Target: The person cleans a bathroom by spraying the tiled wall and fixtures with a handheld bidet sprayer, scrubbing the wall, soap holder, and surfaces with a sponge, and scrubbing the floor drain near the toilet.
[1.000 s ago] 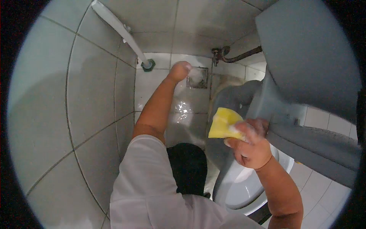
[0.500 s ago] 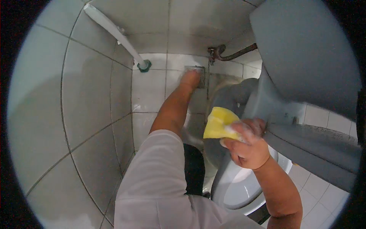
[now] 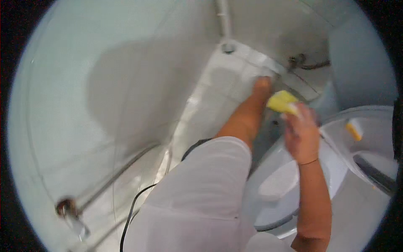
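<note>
My right hand [image 3: 303,134] is closed on a yellow sponge [image 3: 282,101], which sticks out past the fingertips above the edge of the toilet. My left hand [image 3: 263,85] reaches down to the tiled floor [image 3: 224,80], beside the drain by the back wall. Its fingers are blurred and mostly hidden, so what they grip, if anything, does not show. Below my right forearm is the toilet bowl [image 3: 275,189], white inside.
A white pipe [image 3: 224,21] runs down to the floor at the back. Rusty pipe fittings [image 3: 297,61] stick out near the toilet. On the left wall is a tap [image 3: 73,214] with a pipe. A black cable [image 3: 133,206] hangs beside my sleeve. A yellow-and-white object [image 3: 354,130] lies at the right.
The view has swung left and turned, bringing the left wall's tap and the cable into sight. My right hand still holds the sponge, and my left hand stays low near the drain.
</note>
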Demonstrator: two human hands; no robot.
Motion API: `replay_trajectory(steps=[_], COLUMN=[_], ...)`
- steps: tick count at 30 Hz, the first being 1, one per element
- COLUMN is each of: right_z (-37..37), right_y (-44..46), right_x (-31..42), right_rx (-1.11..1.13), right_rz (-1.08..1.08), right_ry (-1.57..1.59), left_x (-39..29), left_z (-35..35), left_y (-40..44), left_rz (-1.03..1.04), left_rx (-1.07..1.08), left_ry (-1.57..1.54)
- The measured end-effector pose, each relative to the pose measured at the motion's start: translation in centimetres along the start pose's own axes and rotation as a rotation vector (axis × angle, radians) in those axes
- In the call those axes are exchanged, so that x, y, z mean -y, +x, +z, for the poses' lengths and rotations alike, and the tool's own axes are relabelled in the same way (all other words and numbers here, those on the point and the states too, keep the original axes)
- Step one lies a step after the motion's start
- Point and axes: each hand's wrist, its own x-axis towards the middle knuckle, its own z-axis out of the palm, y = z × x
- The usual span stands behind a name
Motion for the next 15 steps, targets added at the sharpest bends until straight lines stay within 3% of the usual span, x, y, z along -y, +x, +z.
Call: replay_trajectory(steps=[1,2,3,4,5,7,10,14,15], right_z=[0.4,0.8,1.1,1.1,1.1,1.4,1.7,1.7,1.8], right_y=[-0.2,-0.2,-0.2,-0.1,0.0,0.2,-0.1,0.1,0.2], right_x=[0.0,0.1,0.3,0.4,0.4,0.4,1.3,0.6,0.5], right_rx=[-0.026,-0.051,-0.079,-0.106,-0.110,-0.116,-0.121,-0.153,-0.135], right_rz=[-0.013,-0.034,-0.042,-0.041,-0.081,-0.158,-0.117,-0.122,-0.142], right_ry=[-0.045,-0.090,-0.072,-0.057,-0.050,-0.014,-0.086,-0.095,-0.101], left_x=[2.2,0.2,0.7,-0.2,-0.8,-2.2,1.8,1.9,1.4], left_z=[0.2,-5.4,-5.9,-9.3,-12.0,-16.6,-15.0,-19.1,-20.2], left_y=[1.3,0.0,-0.9,-1.6,-1.8,-3.4,-4.0,-8.4,-8.8], left_rz=[-0.076,-0.201,-0.076,-0.034,-0.086,-0.204,-0.128,-0.046,-0.125], left_rx=[0.204,0.309,0.123,0.065,0.179,0.074,-0.086,-0.115,0.042], left_ry=[-0.102,-0.180,-0.104,0.026,0.037,-0.019,-0.011,0.148,0.164])
